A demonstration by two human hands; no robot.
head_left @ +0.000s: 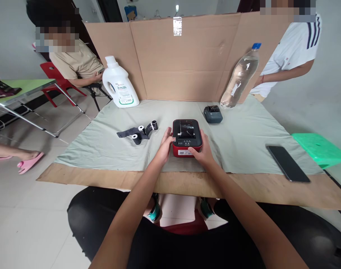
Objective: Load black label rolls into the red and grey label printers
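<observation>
Table (187, 184) w/ pale cloth (251, 145); red/blk box (187, 137) on it, approx ctr; L hand (165, 145) & R hand (204, 149) clasp its opp. sides, R thumb on front; sm. rolls (141, 129) to L, apart

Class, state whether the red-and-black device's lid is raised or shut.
Shut, apparently: the device shows a level black top with no raised flap.
</observation>
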